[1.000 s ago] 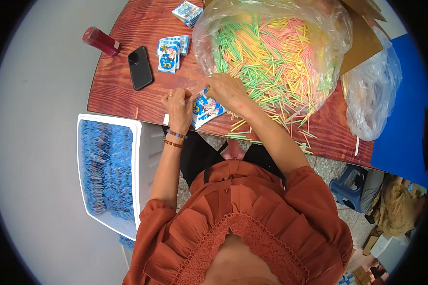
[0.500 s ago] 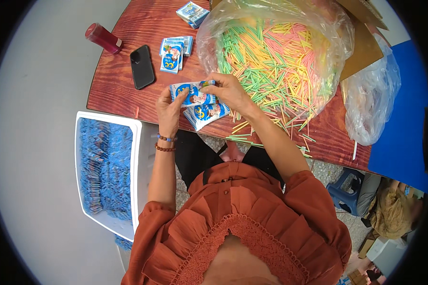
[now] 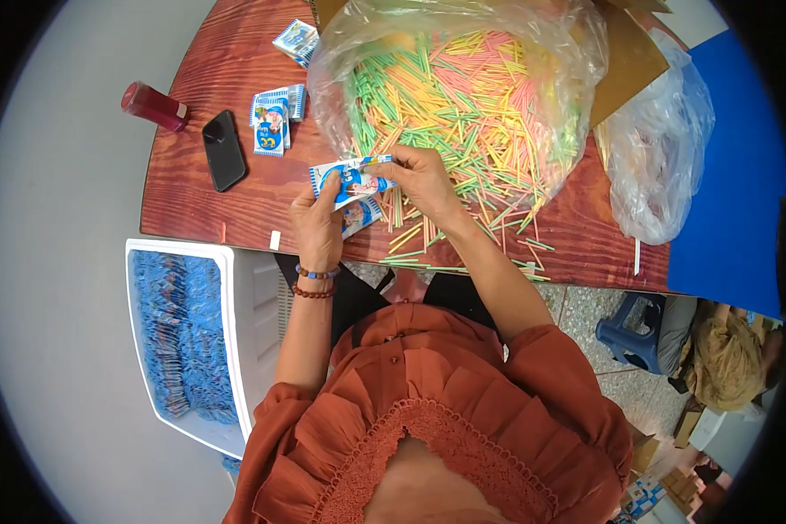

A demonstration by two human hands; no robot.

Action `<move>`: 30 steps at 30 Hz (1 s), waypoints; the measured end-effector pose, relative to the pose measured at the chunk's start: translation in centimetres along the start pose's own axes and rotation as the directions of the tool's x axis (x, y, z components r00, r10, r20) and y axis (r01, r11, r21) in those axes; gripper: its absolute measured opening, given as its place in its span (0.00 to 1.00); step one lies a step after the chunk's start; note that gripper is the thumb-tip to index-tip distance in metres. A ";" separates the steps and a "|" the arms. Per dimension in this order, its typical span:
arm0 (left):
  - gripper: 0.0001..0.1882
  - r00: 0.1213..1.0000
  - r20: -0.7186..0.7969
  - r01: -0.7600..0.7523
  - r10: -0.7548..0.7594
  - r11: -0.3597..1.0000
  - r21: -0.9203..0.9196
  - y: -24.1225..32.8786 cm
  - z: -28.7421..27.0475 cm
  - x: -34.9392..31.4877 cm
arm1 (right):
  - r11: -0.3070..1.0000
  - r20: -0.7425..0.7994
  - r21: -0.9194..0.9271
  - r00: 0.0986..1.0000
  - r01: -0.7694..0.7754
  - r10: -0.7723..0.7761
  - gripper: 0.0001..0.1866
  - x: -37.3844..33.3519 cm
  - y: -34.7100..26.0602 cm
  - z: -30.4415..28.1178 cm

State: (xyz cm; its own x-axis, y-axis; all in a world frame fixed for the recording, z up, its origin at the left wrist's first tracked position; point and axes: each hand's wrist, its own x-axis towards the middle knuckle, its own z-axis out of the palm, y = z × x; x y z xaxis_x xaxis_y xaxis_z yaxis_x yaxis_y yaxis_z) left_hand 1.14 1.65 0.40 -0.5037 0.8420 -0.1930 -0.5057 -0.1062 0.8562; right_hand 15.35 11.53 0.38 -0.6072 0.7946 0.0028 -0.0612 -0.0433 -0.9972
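Observation:
A small blue and white wrapper packet is held level between both hands over the table's near edge. My left hand closes on its left end, thumb lying on the front. My right hand pinches its right end, close to the loose sticks. Below it, a second packet of the same kind lies at the table edge, partly covered by the held one and my left hand. Just beyond my right hand, a clear plastic bag lies open around a heap of thin green, yellow and pink sticks.
Several more packets, a black phone and a red bottle are on the table's left. A white bin of blue packets stands at lower left. To the right are a cardboard flap, crumpled plastic and a blue stool.
The view has shifted, so the table and its things sit farther left. My hands and the packet are farther right over the table; the packet beneath is now more covered.

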 end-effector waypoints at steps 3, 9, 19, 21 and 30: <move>0.07 1.000 0.001 -0.003 0.003 0.998 -0.065 -0.7 0.3 0.3 | 0.997 -0.035 0.039 0.997 0.068 -0.067 0.06 0.0 0.0 -1.4; 0.10 0.998 0.045 0.050 -0.045 0.990 -0.132 -0.9 0.8 0.4 | 0.926 -0.060 0.112 0.932 0.361 -0.357 0.09 -1.1 -1.5 -3.5; 0.12 0.995 0.064 0.088 -0.078 0.982 -0.168 -1.5 1.4 0.0 | 0.802 0.161 -0.386 0.889 0.456 -0.428 0.16 -1.6 -0.4 -1.8; 0.12 0.994 0.064 0.095 -0.086 0.982 -0.166 -1.2 1.8 0.0 | 0.841 0.195 -0.332 0.903 0.427 -0.382 0.17 -1.5 0.1 -1.8; 0.13 0.988 0.102 0.134 -0.119 0.980 -0.150 -1.6 0.8 -0.4 | 0.907 0.271 -0.191 0.908 0.374 -0.318 0.12 -1.3 -2.0 -5.4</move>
State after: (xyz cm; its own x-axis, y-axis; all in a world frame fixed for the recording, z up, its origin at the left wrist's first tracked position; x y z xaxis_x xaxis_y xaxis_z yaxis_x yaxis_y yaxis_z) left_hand 2.71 1.90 -0.54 -0.3660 0.8981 -0.2440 -0.6677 -0.0708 0.7410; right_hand 20.54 13.81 1.92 -0.7470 0.5714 0.3399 -0.1319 0.3737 -0.9181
